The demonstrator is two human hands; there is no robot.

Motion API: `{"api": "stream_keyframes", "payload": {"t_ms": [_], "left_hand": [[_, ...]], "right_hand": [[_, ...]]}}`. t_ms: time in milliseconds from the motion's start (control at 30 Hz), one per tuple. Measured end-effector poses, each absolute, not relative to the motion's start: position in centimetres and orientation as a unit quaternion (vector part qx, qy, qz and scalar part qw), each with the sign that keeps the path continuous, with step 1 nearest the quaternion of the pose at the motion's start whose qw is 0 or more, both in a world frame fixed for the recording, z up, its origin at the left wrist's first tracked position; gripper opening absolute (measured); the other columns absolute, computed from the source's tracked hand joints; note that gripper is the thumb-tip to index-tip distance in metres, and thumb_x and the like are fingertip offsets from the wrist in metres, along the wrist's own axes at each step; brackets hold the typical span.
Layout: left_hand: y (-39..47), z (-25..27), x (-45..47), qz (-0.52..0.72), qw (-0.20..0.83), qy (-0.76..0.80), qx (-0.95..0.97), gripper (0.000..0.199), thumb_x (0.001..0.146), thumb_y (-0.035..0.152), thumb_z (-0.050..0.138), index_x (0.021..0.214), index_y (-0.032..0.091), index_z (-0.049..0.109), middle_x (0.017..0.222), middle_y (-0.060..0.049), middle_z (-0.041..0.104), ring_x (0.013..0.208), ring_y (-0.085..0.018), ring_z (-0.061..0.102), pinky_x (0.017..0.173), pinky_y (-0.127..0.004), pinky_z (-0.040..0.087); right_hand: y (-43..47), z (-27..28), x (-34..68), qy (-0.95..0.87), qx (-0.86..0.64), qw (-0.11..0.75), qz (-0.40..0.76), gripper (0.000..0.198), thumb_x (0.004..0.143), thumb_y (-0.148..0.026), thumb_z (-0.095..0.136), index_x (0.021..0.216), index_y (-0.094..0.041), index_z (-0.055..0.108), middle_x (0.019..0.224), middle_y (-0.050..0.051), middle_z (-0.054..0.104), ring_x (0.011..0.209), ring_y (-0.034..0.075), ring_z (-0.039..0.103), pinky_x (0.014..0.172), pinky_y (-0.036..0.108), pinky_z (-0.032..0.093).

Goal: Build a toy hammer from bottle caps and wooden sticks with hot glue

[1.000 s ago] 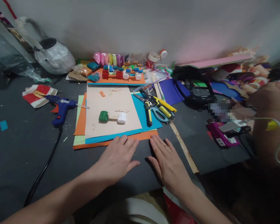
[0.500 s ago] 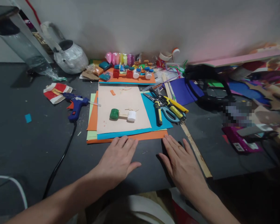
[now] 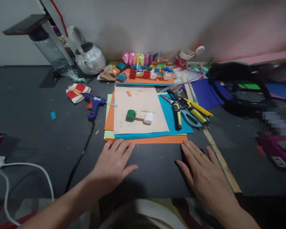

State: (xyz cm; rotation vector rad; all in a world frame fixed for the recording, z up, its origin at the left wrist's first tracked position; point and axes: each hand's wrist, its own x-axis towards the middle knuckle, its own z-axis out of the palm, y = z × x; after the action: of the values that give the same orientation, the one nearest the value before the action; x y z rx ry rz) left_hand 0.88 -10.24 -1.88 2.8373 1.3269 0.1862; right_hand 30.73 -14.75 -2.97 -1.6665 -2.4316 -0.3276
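My left hand [image 3: 114,162] lies flat and open at the near edge of an orange sheet [image 3: 154,140], its fingertips touching or overlapping that edge. At the sheet's near right corner rests my right hand [image 3: 202,165], also open, fingers stretched out and holding nothing. Above the orange sheet is a stack with a blue sheet [image 3: 181,126] and a pale beige sheet [image 3: 143,95] on top. On the beige sheet lies a small piece made of a green roll [image 3: 131,115] and a white roll [image 3: 148,118] joined by thin sticks.
A blue glue gun [image 3: 95,105] with a black cord lies left of the sheets. Pliers [image 3: 177,116], scissors [image 3: 192,118] and a yellow cutter [image 3: 200,108] lie right. Behind are coloured clay packs [image 3: 140,58], a silver pitcher [image 3: 90,58] and a wooden strip [image 3: 225,165] runs beside my right hand.
My left hand has slid left along the orange sheet's near edge, so my hands are farther apart. The view has turned left. The rolls and tools lie as before.
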Motion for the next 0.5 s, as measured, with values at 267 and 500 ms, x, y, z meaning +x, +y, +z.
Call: {"api": "stream_keyframes", "payload": {"t_ms": [267,500], "left_hand": [[-10.9,-1.9,-1.5,0.079,-0.002,0.475,0.876,0.049,0.095,0.048,0.051,0.129,0.013,0.059,0.120,-0.013,0.067,0.111,-0.028,0.054,0.086,-0.041,0.035],[-11.5,-1.6,-4.1,0.071,-0.025,0.528,0.846,0.044,0.093,0.039,0.056,0.129,0.013,0.060,0.114,-0.014,0.067,0.112,-0.031,0.054,0.086,-0.043,0.037]], "right_hand": [[-14.5,-3.2,30.8,-0.827,-0.535,0.096,-0.141,0.045,0.102,-0.034,0.032,0.129,-0.004,0.052,0.131,0.027,0.059,0.116,0.041,0.060,0.097,0.063,0.039],[-14.4,-3.3,30.8,-0.832,-0.527,0.094,-0.145,0.049,0.102,-0.037,0.027,0.130,-0.004,0.051,0.130,0.029,0.059,0.116,0.042,0.059,0.097,0.064,0.038]]}}
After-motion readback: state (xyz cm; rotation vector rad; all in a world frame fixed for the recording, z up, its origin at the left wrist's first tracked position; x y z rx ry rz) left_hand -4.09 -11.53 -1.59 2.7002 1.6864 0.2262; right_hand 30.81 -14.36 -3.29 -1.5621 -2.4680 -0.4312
